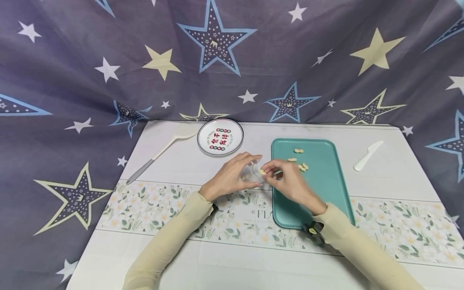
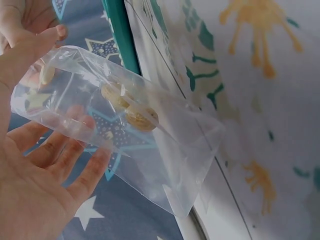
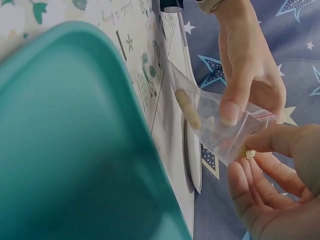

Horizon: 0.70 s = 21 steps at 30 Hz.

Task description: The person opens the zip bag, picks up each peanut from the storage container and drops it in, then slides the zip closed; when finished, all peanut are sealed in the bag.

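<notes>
The person's left hand point(image 1: 228, 175) holds a clear plastic bag point(image 2: 170, 165), thumb and fingers curved well apart around its mouth so that the opening gapes toward the other hand. Just to the right of that grip, the right hand point(image 1: 288, 183) works with a narrow pinch: its fingertips close on one small peanut point(image 3: 248, 153) right at the bag's mouth, though whether the nut is past the rim or just short of it cannot be told. Within the bag, away from the mouth and beyond the left fingers, lies a single peanut in the bag point(image 3: 187, 108). By that count the work looks early: one nut is inside, a second is at the opening, and what appear to be four loose peanuts point(image 1: 299, 151) lie outside, just beyond the right hand on the green tray point(image 1: 326, 189), two of them side by side. The bag's mouth is unsealed. The right hand itself reaches across the tray's near left edge. Beyond the left hand sits a round plate point(image 1: 237, 137); farther off to its left lies a long-handled spoon point(image 1: 164, 148), and well to the right of the pinch, past the tray, a white knife point(image 1: 367, 155), neither of them touched.
</notes>
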### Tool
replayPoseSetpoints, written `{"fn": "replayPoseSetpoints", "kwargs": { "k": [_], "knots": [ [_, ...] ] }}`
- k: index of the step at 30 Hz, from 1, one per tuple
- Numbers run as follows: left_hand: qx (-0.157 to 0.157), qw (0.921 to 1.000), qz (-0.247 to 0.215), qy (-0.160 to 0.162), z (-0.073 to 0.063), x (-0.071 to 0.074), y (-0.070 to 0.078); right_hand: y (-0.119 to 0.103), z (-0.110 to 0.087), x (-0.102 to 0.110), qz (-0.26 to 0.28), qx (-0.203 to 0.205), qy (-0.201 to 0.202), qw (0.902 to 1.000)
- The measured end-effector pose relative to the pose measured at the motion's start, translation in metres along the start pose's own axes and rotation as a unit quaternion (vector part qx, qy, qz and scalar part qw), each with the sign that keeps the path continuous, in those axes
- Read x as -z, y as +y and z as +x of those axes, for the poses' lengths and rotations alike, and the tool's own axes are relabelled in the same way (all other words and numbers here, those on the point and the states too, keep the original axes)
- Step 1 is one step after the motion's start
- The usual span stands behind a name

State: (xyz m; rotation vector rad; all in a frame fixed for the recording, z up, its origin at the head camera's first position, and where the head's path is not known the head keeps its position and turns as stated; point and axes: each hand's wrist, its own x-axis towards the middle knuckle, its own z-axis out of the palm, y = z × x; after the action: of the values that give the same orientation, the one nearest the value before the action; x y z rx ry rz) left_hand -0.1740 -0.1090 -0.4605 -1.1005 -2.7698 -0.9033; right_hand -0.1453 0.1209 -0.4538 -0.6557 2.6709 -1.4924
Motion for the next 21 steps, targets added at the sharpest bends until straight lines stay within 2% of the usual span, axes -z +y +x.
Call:
{"fn": "replayPoseSetpoints", "kwargs": {
  "k": [21],
  "knots": [
    [-0.005,1.0000,0.007,-0.004,0.0012,-0.0028,-0.0010,-0.0013,-0.0005,0.0012,-0.003,-0.003,-0.002,1.0000]
  ]
}}
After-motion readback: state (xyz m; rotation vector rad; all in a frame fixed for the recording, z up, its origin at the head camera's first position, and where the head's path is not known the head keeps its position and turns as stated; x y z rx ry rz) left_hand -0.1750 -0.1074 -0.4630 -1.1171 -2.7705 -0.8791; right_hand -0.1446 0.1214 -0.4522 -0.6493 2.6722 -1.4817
